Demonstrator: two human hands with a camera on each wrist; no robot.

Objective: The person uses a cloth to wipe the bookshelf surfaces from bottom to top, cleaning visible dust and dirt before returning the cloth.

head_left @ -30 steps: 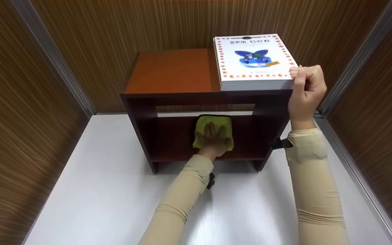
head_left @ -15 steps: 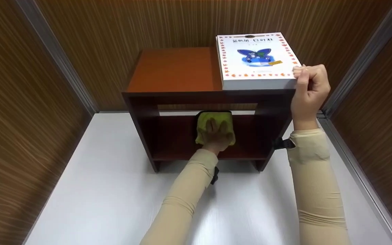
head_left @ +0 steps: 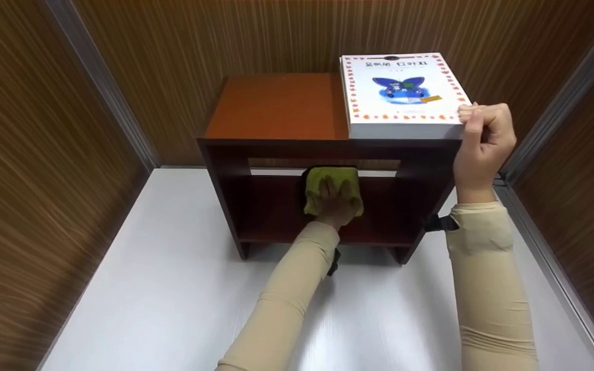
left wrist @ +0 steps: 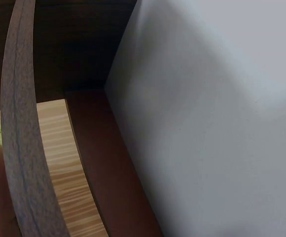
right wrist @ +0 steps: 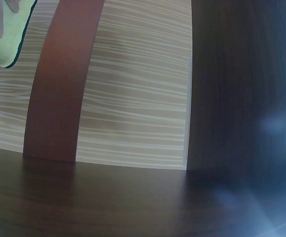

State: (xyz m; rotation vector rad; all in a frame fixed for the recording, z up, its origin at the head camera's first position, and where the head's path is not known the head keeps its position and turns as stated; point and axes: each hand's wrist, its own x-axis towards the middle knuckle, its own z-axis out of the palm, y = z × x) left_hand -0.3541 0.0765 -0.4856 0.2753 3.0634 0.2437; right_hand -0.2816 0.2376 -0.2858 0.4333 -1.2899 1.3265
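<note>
In the head view my left hand lies with fingers spread on a yellow-green cloth. It presses the cloth on the lower board of a small brown shelf. Dark edging shows on the cloth in the right wrist view. At the shelf's upper right corner my right hand has its fingers curled over the near right corner of a thick white book with a butterfly picture. The book lies flat on the shelf's top board. Whether the right hand also touches the shelf is hidden.
Side panels enclose the lower board on the left and right. The shelf stands on a white table. Wood-patterned walls rise at the back and both sides, with metal strips in the corners.
My left hand and the cloth have slid a little farther back on the lower board. My right hand stays at the book's corner. The head view has shifted slightly.
</note>
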